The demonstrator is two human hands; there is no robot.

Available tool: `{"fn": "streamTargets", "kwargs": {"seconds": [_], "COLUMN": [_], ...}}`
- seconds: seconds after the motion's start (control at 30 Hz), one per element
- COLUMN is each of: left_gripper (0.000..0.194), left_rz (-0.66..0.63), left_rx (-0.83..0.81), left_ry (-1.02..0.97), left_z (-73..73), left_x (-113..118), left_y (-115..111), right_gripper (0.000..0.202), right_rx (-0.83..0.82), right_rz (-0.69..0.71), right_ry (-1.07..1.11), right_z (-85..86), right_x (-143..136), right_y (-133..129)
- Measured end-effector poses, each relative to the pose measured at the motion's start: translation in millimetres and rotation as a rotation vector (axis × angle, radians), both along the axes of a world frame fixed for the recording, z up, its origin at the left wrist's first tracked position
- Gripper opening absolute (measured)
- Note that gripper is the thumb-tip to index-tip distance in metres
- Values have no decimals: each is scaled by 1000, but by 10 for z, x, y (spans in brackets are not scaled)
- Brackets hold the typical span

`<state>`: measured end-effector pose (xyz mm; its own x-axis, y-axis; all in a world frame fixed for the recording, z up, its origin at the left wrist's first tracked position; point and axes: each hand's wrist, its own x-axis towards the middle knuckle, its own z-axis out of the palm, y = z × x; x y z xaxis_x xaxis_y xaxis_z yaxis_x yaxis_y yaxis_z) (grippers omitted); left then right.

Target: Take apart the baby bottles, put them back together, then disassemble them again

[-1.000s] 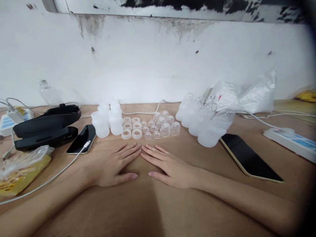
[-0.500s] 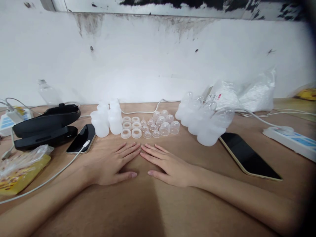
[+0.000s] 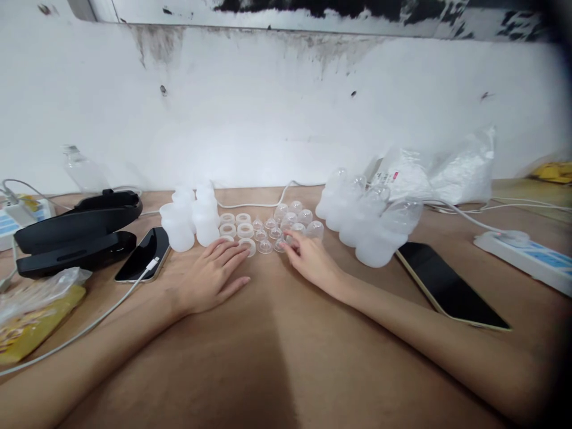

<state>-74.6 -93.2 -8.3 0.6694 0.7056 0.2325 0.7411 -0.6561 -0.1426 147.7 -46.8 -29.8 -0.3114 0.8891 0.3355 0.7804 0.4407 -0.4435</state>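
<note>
My left hand (image 3: pixel 214 271) is open, palm down, its fingertips at the front row of translucent bottle collar rings (image 3: pixel 227 219) and partly covering it. Thumb and forefinger of my right hand (image 3: pixel 310 262) close at a clear bottle nipple (image 3: pixel 279 245) in the front row, which still rests on the table. Beside it stand several more nipples (image 3: pixel 265 246). Clear dome caps (image 3: pixel 315 229) are grouped just behind my right hand, which hides part of them. White baby bottle bodies (image 3: pixel 177 227) stand in rows behind my left hand. Capped baby bottles (image 3: pixel 375 241) are lined up on the right.
On the left lie a phone (image 3: pixel 145 253) with a white cable (image 3: pixel 109 319) across it, a black headset-like object (image 3: pixel 75 235) and a yellow bag (image 3: pixel 44 316). On the right are another phone (image 3: pixel 451 286), a power strip (image 3: pixel 527 256) and plastic bags (image 3: pixel 460 173) by the wall.
Both hands have moved forward and apart from lying flat together. My left hand has reached the rings; my right hand has gone to the nipples, its fingers closing at one.
</note>
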Motion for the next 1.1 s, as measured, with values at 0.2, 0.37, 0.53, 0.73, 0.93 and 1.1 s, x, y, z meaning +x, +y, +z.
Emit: {"fn": "streamTargets", "kwargs": {"seconds": [0.2, 0.37, 0.53, 0.73, 0.93, 1.1], "left_gripper": [30, 33, 32, 31, 37, 31], "left_rz": [-104, -103, -26, 23, -16, 4], "left_rx": [32, -2, -84, -111, -51, -267], "left_ry": [-104, -176, -194, -200, -380, -684], "left_z": [-3, -34, -27, -25, -154, -106], "left_x": [-5, -6, 13, 23, -25, 3], "left_y": [-86, -114, -110, -112, -85, -91], "right_gripper": [26, 21, 15, 23, 28, 30], "right_rx": [-21, 30, -30, 65, 183, 138], "right_rz": [22, 70, 322, 314, 335, 293], "right_ry": [25, 43, -53, -264, -183, 135], "right_z": [2, 112, 111, 62, 46, 4], "right_x": [17, 5, -63, -51, -21, -67], "right_y": [29, -171, -394, -395, -396, -377]}}
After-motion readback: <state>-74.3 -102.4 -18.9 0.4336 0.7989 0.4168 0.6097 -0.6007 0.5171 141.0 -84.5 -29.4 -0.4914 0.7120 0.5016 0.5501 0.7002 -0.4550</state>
